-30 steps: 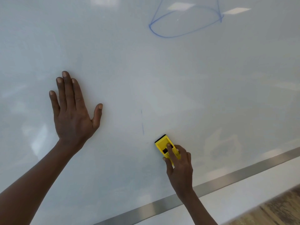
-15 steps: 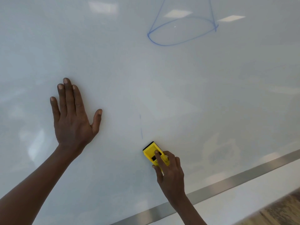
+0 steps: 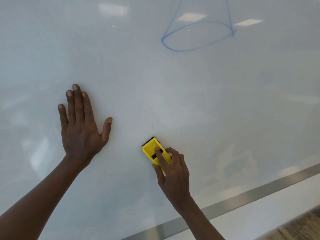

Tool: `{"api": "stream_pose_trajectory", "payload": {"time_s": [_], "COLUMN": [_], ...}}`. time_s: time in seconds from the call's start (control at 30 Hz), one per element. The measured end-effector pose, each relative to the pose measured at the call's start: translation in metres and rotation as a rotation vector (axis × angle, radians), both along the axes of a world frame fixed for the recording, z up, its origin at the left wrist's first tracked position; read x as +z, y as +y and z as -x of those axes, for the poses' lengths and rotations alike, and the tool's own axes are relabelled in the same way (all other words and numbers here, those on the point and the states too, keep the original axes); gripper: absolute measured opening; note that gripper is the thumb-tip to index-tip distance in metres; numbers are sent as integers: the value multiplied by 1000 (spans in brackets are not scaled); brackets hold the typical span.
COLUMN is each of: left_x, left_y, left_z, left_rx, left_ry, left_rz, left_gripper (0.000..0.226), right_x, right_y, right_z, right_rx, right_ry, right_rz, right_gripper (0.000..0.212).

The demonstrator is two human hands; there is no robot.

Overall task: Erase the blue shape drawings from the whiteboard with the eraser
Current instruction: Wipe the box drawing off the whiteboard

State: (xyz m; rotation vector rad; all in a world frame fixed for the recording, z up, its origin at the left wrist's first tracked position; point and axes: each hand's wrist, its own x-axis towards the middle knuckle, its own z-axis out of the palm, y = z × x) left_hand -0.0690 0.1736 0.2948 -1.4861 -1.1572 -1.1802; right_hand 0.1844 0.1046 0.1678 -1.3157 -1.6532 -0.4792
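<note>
A glossy whiteboard [image 3: 225,110] fills the view. My right hand [image 3: 173,172] grips a yellow eraser [image 3: 152,149] with a black pad and presses it flat on the lower middle of the board. Just above the eraser a short faint blue stroke [image 3: 152,125] remains. A blue cone drawing [image 3: 197,36] with an oval base sits at the upper right, its top cut off by the frame. My left hand [image 3: 81,127] lies flat on the board to the eraser's left, fingers spread, holding nothing.
The board's metal bottom frame [image 3: 242,196] runs diagonally across the lower right. Below it are a white wall strip [image 3: 259,220] and wooden flooring [image 3: 304,229]. Ceiling lights reflect on the board.
My right hand slid the eraser left and a little up, over the lower blue stroke, which is gone now. The left hand stayed planted. The view shifted slightly.
</note>
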Motion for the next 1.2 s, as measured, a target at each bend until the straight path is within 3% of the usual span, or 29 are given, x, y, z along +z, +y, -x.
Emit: {"api": "stream_pose_trajectory", "payload": {"time_s": [0.3, 0.47, 0.63, 0.77, 0.93, 1.07, 1.2], "left_x": [0, 0, 0, 0, -1, -1, -3], "left_y": [-1, 1, 1, 1, 1, 2, 3], "left_z": [0, 0, 0, 1, 1, 2, 3], "left_rx": [-2, 2, 3, 8, 3, -4, -12], "left_ry": [-4, 1, 0, 0, -3, -1, -2], "left_rz": [-1, 4, 2, 2, 4, -4, 8], "left_gripper": [83, 84, 84, 83, 83, 84, 83], "right_x": [32, 51, 18, 7, 56, 86, 69], "right_y": [7, 7, -2, -2, 11, 14, 8], "right_z": [-5, 19, 23, 6, 4, 26, 42], "right_rx": [-59, -35, 21, 3, -68, -40, 9], "right_ry": [132, 90, -49, 28, 140, 118, 33], "right_rz": [-79, -108, -62, -44, -149, -170, -138], "right_gripper": [42, 42, 38, 40, 43, 45, 44]}}
